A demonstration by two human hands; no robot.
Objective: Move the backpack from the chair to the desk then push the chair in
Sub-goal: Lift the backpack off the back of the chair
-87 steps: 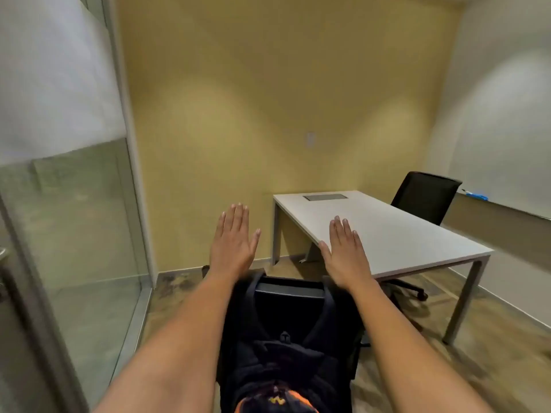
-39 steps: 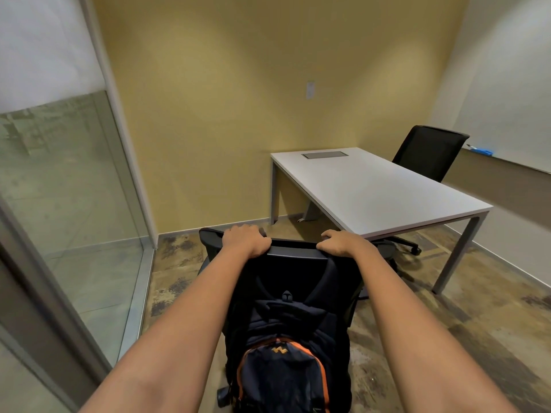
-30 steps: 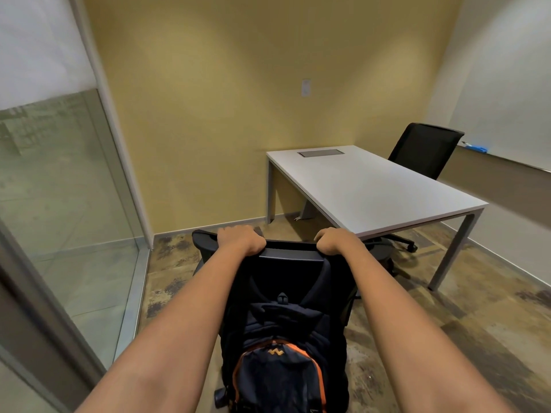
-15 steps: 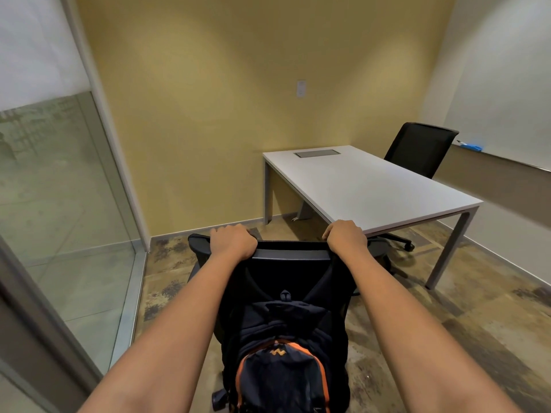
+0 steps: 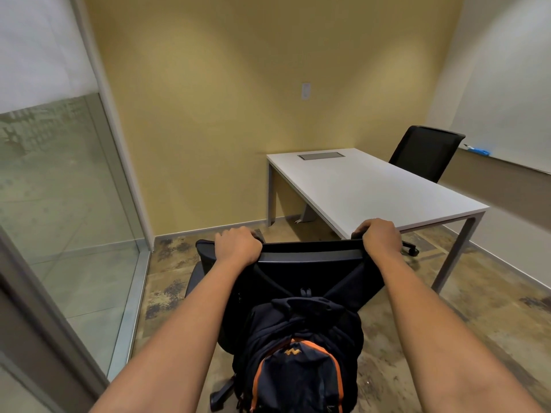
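Backpack (image 5: 298, 353), dark navy with orange piping around its front pocket, hangs at the back of a black office chair (image 5: 307, 263), its straps running up toward the top rail of the backrest. Whether it rests on the seat or only hangs from the backrest cannot be told, since the backrest hides the seat.

Both hands are clenched over the top rail of the chair. The left hand (image 5: 237, 245) grips near the left end of the rail, fingers curled over the far side. The right hand (image 5: 380, 238) grips the right end in the same way, knuckles up. Both bare forearms reach forward from the bottom corners of the view, one on each side of the backpack.

A white worktop (image 5: 372, 186) on grey metal legs stands ahead and to the right, one short end against the yellow wall (image 5: 253, 84). Its near corner is just beyond the right hand. A grey rectangular panel (image 5: 321, 156) is set into its surface near the wall end.

A second black chair (image 5: 426, 152) stands at the far side of the worktop. A blue object (image 5: 478, 150) lies on a ledge along the right-hand wall. A glass partition (image 5: 59, 189) runs along the left. The floor (image 5: 477, 308) is mottled brown and tan.
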